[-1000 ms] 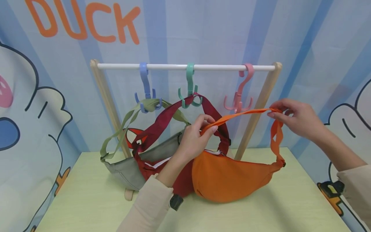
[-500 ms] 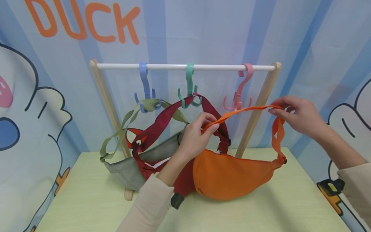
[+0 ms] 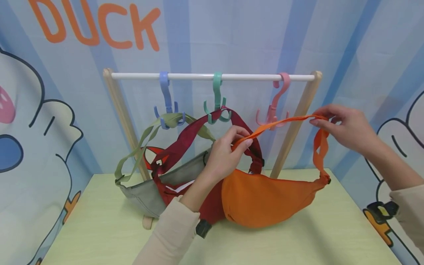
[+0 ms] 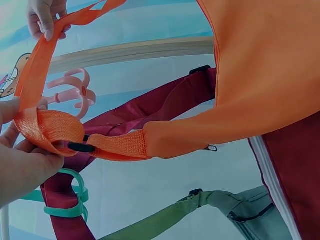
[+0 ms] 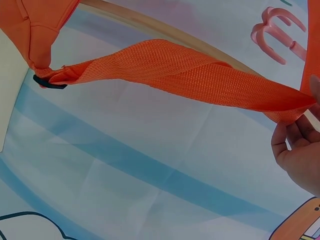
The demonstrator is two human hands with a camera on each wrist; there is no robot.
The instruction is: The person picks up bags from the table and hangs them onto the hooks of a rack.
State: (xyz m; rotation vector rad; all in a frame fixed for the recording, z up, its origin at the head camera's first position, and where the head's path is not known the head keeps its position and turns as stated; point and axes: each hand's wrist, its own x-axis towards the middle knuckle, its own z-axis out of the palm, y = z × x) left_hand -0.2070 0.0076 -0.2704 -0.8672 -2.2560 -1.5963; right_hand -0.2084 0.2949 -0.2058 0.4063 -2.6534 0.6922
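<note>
An orange crossbody bag (image 3: pixel 268 198) hangs low over the table with its strap (image 3: pixel 281 121) stretched between both hands. My left hand (image 3: pixel 225 154) pinches the strap near its left end, in front of the maroon bag's strap. Farther right and higher, my right hand (image 3: pixel 347 129) pinches the strap between thumb and fingers; from there the strap drops to the bag's right end. The right wrist view shows that drop running to a black buckle (image 5: pixel 49 82). A pink hook (image 3: pixel 272 114) hangs from the rail just behind the strap, which crosses in front of its prongs.
A white rail (image 3: pixel 248 77) on wooden legs (image 3: pixel 294 125) carries the hooks. A maroon bag (image 3: pixel 212 202) has its strap over the green hook (image 3: pixel 216 88); a grey-green bag (image 3: pixel 145 198) hangs from the blue hook (image 3: pixel 165 92). Below is a pale yellow table (image 3: pixel 99 228).
My right hand has moved slightly up and to the right, drawing the strap with it. My left hand has risen a little, and the orange bag has lifted slightly.
</note>
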